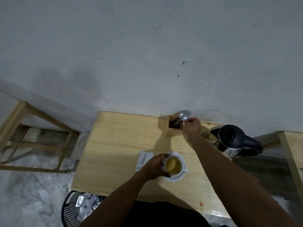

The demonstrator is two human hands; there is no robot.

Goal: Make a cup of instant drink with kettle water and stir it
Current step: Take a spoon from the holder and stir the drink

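A white cup (174, 166) holding yellowish liquid stands on a white saucer (178, 177) near the middle of the wooden table (118, 145). My left hand (155, 167) wraps around the cup's left side. My right hand (192, 126) is at the far edge, beside the wooden cutlery holder (175, 126), and grips a metal spoon (183, 115) whose bowl points up above the holder. More cutlery handles sit inside the holder. The black and steel kettle (232, 141) stands at the table's right edge.
An opened white sachet (144, 159) lies left of the saucer. A black mesh bin (73, 208) with foil wrappers sits on the floor at the near left. A wooden frame (32, 136) stands on the left, another wooden piece (291, 153) on the right. A wall runs behind the table.
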